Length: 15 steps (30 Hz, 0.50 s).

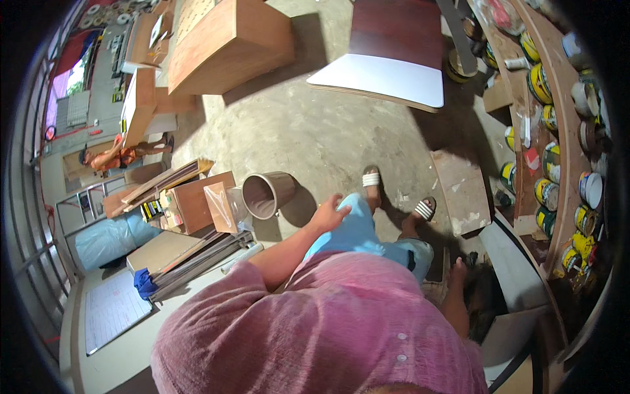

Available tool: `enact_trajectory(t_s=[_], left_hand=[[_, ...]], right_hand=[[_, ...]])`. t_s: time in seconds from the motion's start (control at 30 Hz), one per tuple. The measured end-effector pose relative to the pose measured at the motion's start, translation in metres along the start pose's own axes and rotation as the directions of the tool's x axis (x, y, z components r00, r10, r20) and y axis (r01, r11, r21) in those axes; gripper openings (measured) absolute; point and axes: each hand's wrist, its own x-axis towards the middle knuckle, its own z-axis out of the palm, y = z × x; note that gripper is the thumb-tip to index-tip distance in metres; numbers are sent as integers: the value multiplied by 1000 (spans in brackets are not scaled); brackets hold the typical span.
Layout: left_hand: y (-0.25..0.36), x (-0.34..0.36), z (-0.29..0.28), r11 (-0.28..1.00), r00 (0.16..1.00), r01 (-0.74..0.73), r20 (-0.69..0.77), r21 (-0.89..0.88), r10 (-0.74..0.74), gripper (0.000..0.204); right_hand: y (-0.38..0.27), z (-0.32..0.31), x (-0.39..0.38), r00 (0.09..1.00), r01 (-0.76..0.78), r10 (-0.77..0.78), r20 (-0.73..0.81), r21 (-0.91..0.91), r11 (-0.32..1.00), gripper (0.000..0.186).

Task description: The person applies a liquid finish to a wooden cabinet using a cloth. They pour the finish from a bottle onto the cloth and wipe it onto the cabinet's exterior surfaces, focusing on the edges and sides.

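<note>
My left hand (329, 214) hangs in front of my left thigh, close to my light blue shorts (351, 230). Its thumb stands apart from the curled fingers, and nothing shows in it. On my other side, my right hand (458, 268) hangs low beside a dark gap and a pale curved panel (515, 269). Its fingers are too small and shaded to make out. A brown round bin (283, 192) lies nearest my left hand, its mouth turned toward me. My feet, in striped sandals (371, 178), are on the concrete floor.
Paint cans (546, 190) line wooden shelves (558, 85) at right. A loose board (461, 190) lies before them. Ahead are a wooden cabinet (233, 46) and a white panel (387, 79). Wooden boxes (197, 203) and a whiteboard (115, 312) are left; a person (111, 157) stands beyond.
</note>
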Motion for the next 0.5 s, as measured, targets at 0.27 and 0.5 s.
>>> enact_trajectory(t_s=[0.27,0.5], left_hand=[[-74,-1,69,964,955,262,156,-44,-253,61],[-120,-3,61,924,909,381,174,22,-379,54]], right_hand=[[-2,67,159,992,24,17,-121,331,943,39],[-44,103,282,930,75,68,-361,368,927,80]])
